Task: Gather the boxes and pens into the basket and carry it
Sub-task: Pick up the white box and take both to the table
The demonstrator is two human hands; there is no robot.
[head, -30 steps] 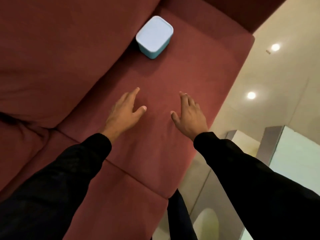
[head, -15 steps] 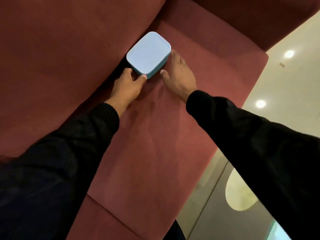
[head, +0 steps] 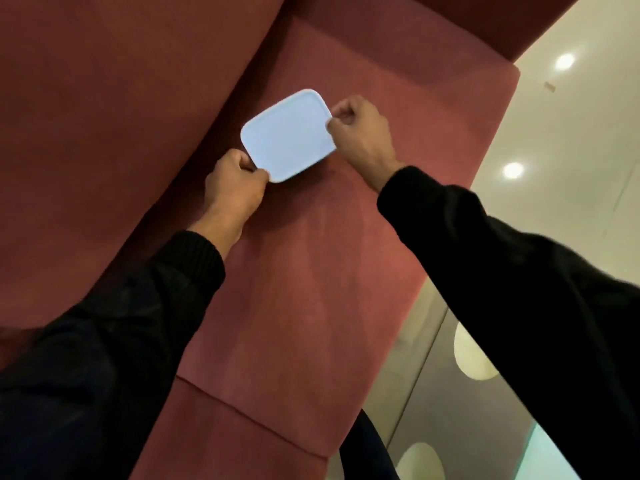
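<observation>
Pale-blue box (head: pixel 287 135) held over red sofa seat (head: pixel 311 271).
Left hand (head: pixel 232 188) pinches its near-left corner; right hand (head: pixel 360 133) grips the far-right edge, fingers curled. Box sits between both hands, beside the backrest (head: pixel 121 116).

You see a matt, smooth plastic-looking box (head: pixel 286 135) on a red sofa (head: pixel 311 271) of soft, napped cloth. Your sleeves (head: pixel 166 299) are black knit, ribbed at the cuff. The floor (head: pixel 571 140) at right looks glossy.
</observation>
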